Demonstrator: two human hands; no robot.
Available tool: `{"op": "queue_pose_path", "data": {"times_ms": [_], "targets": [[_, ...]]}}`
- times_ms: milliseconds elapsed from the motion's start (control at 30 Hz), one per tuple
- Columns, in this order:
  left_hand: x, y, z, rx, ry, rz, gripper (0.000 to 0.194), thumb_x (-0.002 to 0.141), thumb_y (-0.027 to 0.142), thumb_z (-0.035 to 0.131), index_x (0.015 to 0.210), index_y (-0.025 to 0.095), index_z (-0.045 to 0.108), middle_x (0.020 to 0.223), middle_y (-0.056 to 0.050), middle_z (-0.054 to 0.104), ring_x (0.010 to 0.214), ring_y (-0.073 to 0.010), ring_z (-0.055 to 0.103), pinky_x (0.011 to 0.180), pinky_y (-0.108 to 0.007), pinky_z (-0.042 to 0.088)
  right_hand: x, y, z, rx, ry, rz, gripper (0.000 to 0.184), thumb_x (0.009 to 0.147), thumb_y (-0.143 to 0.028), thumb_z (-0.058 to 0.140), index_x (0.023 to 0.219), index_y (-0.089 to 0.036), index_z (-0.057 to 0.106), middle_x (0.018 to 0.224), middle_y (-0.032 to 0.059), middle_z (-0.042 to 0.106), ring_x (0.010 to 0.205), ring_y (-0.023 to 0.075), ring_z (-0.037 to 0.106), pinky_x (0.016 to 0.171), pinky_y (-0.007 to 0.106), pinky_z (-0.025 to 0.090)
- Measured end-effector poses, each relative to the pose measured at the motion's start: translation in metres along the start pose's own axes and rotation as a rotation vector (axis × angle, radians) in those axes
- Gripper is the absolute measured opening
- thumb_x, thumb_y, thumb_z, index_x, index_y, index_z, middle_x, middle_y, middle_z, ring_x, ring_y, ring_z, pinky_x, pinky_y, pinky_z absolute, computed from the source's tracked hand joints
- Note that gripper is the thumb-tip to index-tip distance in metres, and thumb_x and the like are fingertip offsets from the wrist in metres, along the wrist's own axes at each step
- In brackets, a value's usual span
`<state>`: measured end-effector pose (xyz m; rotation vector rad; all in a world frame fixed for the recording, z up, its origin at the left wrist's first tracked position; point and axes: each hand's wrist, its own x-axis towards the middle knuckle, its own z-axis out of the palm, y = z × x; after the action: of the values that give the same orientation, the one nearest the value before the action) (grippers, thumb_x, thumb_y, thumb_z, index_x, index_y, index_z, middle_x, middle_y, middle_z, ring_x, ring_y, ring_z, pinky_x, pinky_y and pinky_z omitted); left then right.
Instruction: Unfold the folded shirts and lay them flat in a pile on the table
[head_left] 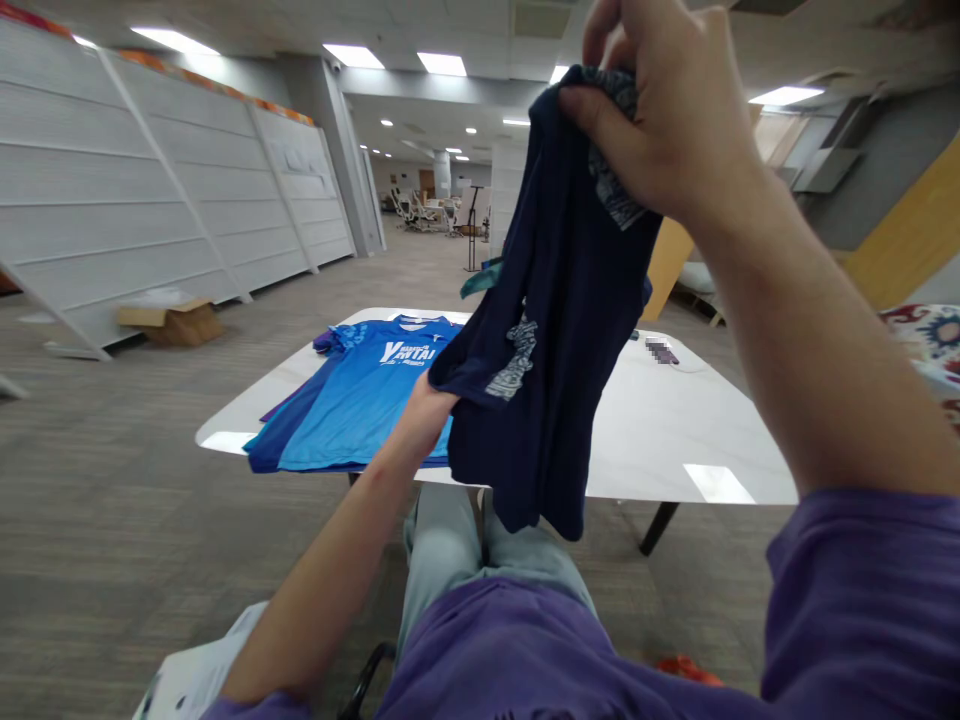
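Note:
A dark navy garment [555, 330] with a grey patterned print hangs in the air in front of me. My right hand [660, 110] is raised high and closed on its top edge. My left hand [431, 405] is lower and grips the garment's left side, with the fingers hidden behind the cloth. Behind it, a bright blue jersey [360, 395] with white lettering lies flat on a white table [660, 430], on top of other clothes.
A small dark object [661, 351] lies on the table's far right side. A cardboard box [171, 320] sits on the carpet by the white slatted wall at left. My legs in light trousers [465, 550] are below the garment. Something orange [682, 668] lies on the floor.

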<state>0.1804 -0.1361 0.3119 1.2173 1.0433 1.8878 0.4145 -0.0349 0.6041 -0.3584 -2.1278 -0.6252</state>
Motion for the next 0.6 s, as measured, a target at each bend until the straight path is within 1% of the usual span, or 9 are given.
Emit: {"op": "queue_pose_path", "data": {"times_ms": [100,167,233,267,367,400,467,533,600], "targets": [[0.01,0.042,-0.036,-0.062,0.006,-0.022,0.04,0.082,0.043,0.088,0.116,0.023,0.084,0.126,-0.008,0.085,0.138,-0.0366,0.073,0.12,-0.052,0.062,-0.001,0.007,0.004,0.057,0.016,-0.023,0.035,0.114,-0.045,0.064,0.143,-0.025,0.065,0.117,0.0002,0.074,0.117,0.0226,0.071,0.115,0.044,0.044],[0.016,0.072,-0.06,-0.067,0.061,-0.004,0.034,0.086,0.043,0.081,0.111,0.02,0.083,0.118,-0.008,0.086,0.132,-0.0348,0.076,0.116,-0.049,0.065,-0.001,0.011,0.01,0.128,0.025,-0.001,0.032,0.112,-0.042,0.068,0.141,-0.028,0.065,0.112,-0.002,0.076,0.109,0.0185,0.073,0.114,0.042,0.045],[0.023,0.101,-0.087,-0.002,0.139,-0.019,0.035,0.087,0.043,0.079,0.109,0.016,0.081,0.109,-0.009,0.086,0.121,-0.032,0.08,0.112,-0.047,0.067,-0.002,0.014,0.017,0.218,0.026,0.028,0.03,0.11,-0.04,0.071,0.139,-0.032,0.065,0.107,-0.0039,0.077,0.098,0.0149,0.073,0.103,0.038,0.049],[0.026,0.115,-0.102,0.068,0.177,-0.017,0.038,0.087,0.043,0.083,0.111,0.014,0.08,0.107,-0.01,0.086,0.114,-0.0297,0.081,0.11,-0.047,0.067,-0.002,0.015,0.021,0.251,0.03,0.041,0.03,0.11,-0.04,0.071,0.139,-0.034,0.066,0.105,-0.0038,0.078,0.095,0.0143,0.072,0.097,0.037,0.049],[0.034,0.154,-0.141,0.34,0.305,0.103,0.055,0.08,0.042,0.098,0.12,0.01,0.078,0.106,-0.007,0.086,0.096,-0.0226,0.08,0.114,-0.051,0.065,-0.002,0.012,0.036,0.287,0.032,0.091,0.022,0.11,-0.042,0.071,0.127,-0.028,0.074,0.106,0.0004,0.08,0.094,0.0147,0.07,0.085,0.035,0.047],[0.035,0.166,-0.15,0.412,0.337,0.141,0.058,0.081,0.042,0.098,0.123,0.009,0.077,0.107,-0.007,0.085,0.096,-0.0217,0.079,0.117,-0.055,0.063,-0.001,0.01,0.042,0.304,0.018,0.126,0.021,0.109,-0.043,0.072,0.119,-0.025,0.077,0.105,0.0015,0.079,0.092,0.0142,0.068,0.082,0.034,0.045],[0.033,0.19,-0.163,0.508,0.378,0.151,0.052,0.09,0.039,0.089,0.127,0.005,0.075,0.109,-0.006,0.084,0.104,-0.0221,0.079,0.123,-0.063,0.056,0.0,0.004,0.055,0.397,-0.03,0.218,0.027,0.109,-0.044,0.072,0.106,-0.018,0.079,0.097,0.0007,0.078,0.085,0.0115,0.064,0.075,0.032,0.041],[0.024,0.213,-0.168,0.549,0.374,0.12,0.046,0.102,0.035,0.071,0.131,0.0,0.071,0.115,-0.006,0.083,0.12,-0.0253,0.077,0.125,-0.069,0.049,0.0,-0.003,0.068,0.558,-0.067,0.305,0.033,0.108,-0.047,0.072,0.099,-0.015,0.078,0.085,-0.0026,0.073,0.076,0.0083,0.059,0.07,0.03,0.037],[0.01,0.234,-0.17,0.586,0.351,0.143,0.044,0.108,0.031,0.055,0.134,-0.001,0.067,0.122,-0.004,0.081,0.133,-0.031,0.071,0.123,-0.071,0.049,-0.002,-0.012,0.08,0.749,-0.07,0.347,0.034,0.108,-0.046,0.072,0.094,-0.016,0.074,0.077,-0.0049,0.067,0.07,0.0064,0.054,0.066,0.029,0.035]]}}
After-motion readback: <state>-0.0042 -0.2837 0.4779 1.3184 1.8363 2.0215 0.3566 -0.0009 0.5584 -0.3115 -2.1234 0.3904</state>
